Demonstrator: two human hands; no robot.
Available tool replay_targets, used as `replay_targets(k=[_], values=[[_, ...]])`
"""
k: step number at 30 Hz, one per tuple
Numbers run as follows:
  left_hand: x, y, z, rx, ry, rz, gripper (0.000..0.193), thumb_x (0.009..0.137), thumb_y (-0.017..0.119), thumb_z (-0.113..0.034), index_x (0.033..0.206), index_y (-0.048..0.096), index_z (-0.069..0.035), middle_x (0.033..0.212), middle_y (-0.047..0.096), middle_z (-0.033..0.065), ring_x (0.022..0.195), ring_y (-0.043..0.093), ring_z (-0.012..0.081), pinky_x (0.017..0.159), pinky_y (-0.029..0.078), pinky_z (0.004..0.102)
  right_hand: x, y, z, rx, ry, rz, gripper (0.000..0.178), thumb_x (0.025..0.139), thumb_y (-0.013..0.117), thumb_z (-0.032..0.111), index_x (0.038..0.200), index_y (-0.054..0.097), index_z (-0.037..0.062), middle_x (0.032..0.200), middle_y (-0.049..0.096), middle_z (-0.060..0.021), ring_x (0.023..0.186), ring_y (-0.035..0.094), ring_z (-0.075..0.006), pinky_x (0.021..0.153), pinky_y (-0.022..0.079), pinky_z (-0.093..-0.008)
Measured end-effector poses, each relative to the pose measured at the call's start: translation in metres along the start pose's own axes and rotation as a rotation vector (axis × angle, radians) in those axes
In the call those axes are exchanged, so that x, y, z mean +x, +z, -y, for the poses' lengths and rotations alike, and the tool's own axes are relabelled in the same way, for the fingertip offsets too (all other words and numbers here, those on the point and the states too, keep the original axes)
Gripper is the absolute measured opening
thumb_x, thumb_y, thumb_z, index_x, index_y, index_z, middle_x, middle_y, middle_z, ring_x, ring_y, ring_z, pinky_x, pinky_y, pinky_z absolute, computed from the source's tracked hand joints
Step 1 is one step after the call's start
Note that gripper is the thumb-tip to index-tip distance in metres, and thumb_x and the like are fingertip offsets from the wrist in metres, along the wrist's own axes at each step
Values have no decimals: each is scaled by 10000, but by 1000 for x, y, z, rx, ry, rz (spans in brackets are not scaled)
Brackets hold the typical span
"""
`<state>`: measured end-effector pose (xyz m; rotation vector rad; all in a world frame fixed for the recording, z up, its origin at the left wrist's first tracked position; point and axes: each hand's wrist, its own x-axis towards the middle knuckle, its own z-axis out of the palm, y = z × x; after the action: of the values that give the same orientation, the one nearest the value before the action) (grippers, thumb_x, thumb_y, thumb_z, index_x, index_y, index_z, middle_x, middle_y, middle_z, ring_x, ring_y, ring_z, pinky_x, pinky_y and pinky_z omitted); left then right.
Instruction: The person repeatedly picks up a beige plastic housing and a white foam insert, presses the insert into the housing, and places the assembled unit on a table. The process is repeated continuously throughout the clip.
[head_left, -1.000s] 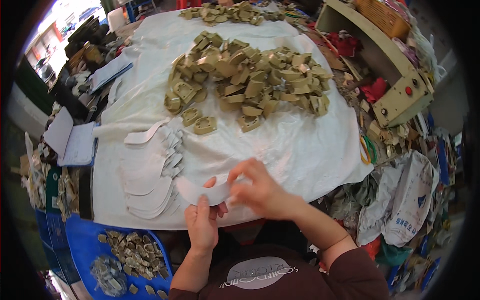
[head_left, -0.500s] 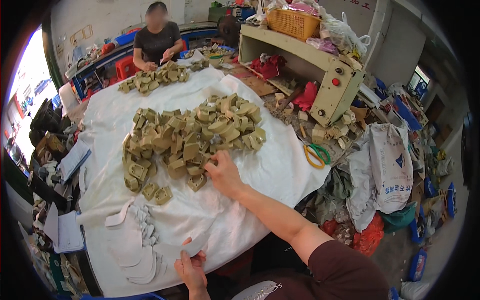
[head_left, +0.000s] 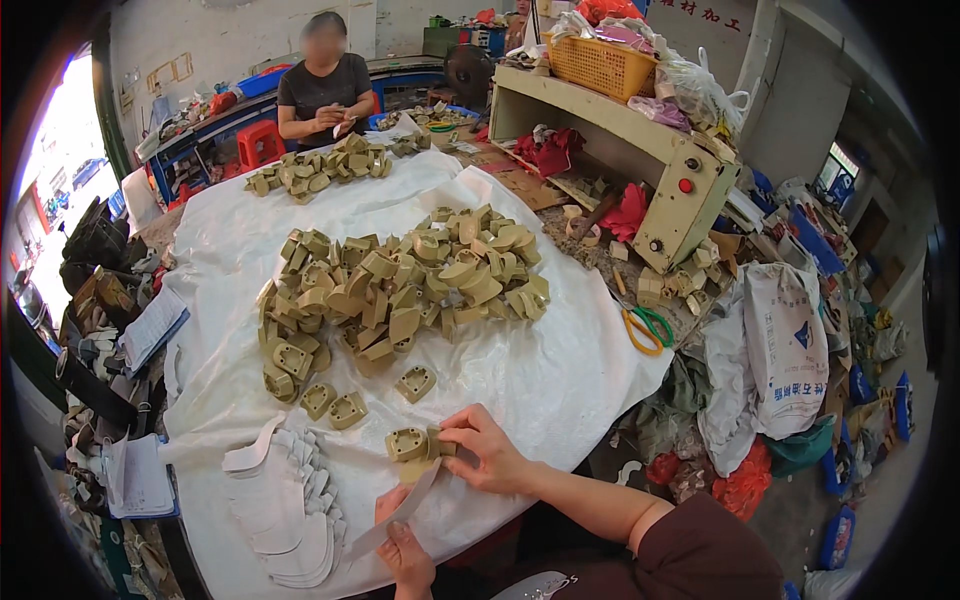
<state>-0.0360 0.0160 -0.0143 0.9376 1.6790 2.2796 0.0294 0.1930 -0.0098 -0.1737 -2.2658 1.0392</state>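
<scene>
My left hand (head_left: pixel 405 552), low in the middle, pinches a thin white curved strip (head_left: pixel 402 512) between thumb and fingers. Just above it, the fingers of my right hand (head_left: pixel 492 455) are closed on an olive-tan shoe heel (head_left: pixel 440 446), close to the strip's upper end. A second heel (head_left: pixel 405 444) with holes in its face sits against the held one. Beyond my hands spreads a large pile of such heels (head_left: pixel 400 290), with a few loose ones like this heel (head_left: pixel 414 383) at its near edge. Overlapping white strips (head_left: pixel 285 510) are fanned out left of my left hand.
White sheeting (head_left: pixel 580 370) covers the table. Across it a person (head_left: pixel 325 95) works behind a smaller heel pile (head_left: pixel 330 168). Scissors (head_left: pixel 648 330) lie at the right edge, below a cream machine housing (head_left: pixel 670 200). Open notebooks (head_left: pixel 140 480) stand along the left edge.
My right hand has drawn back from the pile toward my left hand, bringing heels with it. The left hand has tilted the white strip upward. The view has shifted slightly.
</scene>
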Motion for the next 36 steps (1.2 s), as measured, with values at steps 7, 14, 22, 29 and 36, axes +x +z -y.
replay_targets(k=[7, 14, 22, 29, 36], values=[[65, 46, -8, 106, 127, 211, 361, 978, 383, -187, 1222, 562, 8, 1113, 595, 161, 1013, 563, 283, 877, 438, 391, 0, 9, 1, -143, -42, -56, 393, 732, 716, 84, 1097, 571, 80, 1136, 460, -135, 982, 475, -311, 822, 450, -381], [80, 60, 1, 455, 345, 250, 326, 894, 501, -88, 1200, 598, -29, 995, 632, 136, 848, 608, 271, 720, 484, 344, -5, 12, -1, -232, -18, -95, 352, 677, 712, 37, 1010, 599, 45, 1070, 509, -131, 957, 511, -304, 760, 475, -371], [66, 58, 18, 502, 549, 157, 307, 833, 486, 18, 1108, 624, 20, 766, 625, 151, 638, 591, 269, 572, 445, 337, -16, 11, 16, 26, 37, -251, 265, 674, 686, -35, 924, 626, 28, 986, 542, -107, 876, 570, -265, 727, 489, -325], [64, 45, 35, 356, 484, 58, 229, 868, 492, -31, 1045, 618, 42, 742, 639, 107, 592, 613, 215, 571, 491, 310, -26, 11, 18, 264, 123, -175, 347, 666, 754, -13, 985, 633, 50, 980, 553, -70, 856, 575, -167, 720, 489, -272], [61, 43, 46, 152, 503, 14, 254, 936, 440, -158, 959, 614, 25, 682, 631, 86, 577, 608, 224, 574, 488, 325, -28, 7, 25, 333, 241, -85, 389, 681, 759, -34, 1037, 626, 51, 1009, 535, -59, 905, 559, -134, 759, 480, -253]])
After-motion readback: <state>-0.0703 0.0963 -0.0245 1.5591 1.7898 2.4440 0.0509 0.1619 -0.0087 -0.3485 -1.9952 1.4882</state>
